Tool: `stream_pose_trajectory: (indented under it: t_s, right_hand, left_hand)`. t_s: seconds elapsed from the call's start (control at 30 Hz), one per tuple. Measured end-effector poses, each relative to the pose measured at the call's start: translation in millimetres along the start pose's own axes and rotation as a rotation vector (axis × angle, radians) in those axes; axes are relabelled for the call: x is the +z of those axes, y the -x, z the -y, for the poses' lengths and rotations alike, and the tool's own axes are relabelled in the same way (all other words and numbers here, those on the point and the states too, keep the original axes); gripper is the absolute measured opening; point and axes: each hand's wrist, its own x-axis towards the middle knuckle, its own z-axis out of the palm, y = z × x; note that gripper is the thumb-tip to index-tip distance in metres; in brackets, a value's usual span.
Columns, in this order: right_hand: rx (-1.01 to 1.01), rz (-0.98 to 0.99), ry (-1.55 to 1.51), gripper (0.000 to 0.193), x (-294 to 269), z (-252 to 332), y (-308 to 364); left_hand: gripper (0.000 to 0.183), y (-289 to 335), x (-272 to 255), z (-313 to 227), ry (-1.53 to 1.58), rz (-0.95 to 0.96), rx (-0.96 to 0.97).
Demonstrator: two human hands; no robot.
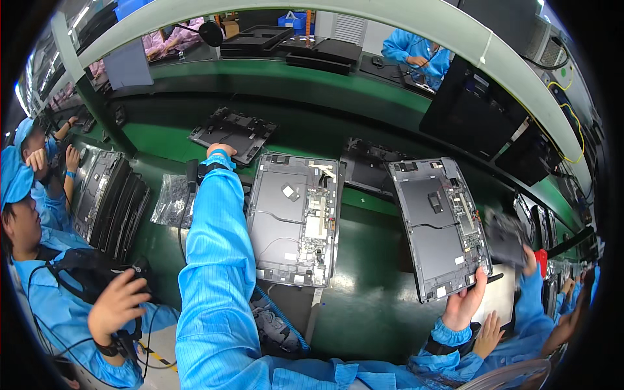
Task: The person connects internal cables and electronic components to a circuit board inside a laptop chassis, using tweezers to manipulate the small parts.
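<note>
My left arm stretches far forward. My left hand (pixel 222 150) is closed on the near edge of a dark device housing (pixel 235 133) with black parts inside; the fingertips are partly hidden. My right hand (pixel 463 304) grips the lower corner of an opened flat device housing (pixel 426 227), holding it tilted. A circuit board runs along its right side, and a small dark square and a black cable show inside. Between my hands, a similar opened housing (pixel 279 227) with a white-covered board and a small pale square lies on the green bench.
A clear plastic bag (pixel 171 200) lies left of my forearm, near a stack of housings (pixel 104 201). Behind the held housing is another dark housing (pixel 370 166). Co-workers sit close on both sides; one hand (pixel 491 335) is beside my right wrist. A pale beam (pixel 364 13) arches overhead.
</note>
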Motion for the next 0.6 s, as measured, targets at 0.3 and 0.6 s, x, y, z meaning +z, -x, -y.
stream_pose_trajectory:
  t_s: [0.3, 0.6]
  right_hand:
    - [-0.052, -0.091, 0.021, 0.012, -11.9, 6.5, -6.0]
    - [-0.073, -0.096, 0.007, 0.020, -6.8, 27.5, -62.1]
  left_hand:
    - [0.025, -10.9, -4.8, 11.6, 0.779, -0.013, 0.321]
    - [0.015, 108.4, -78.6, 29.9, 1.327, 0.141, 0.651]
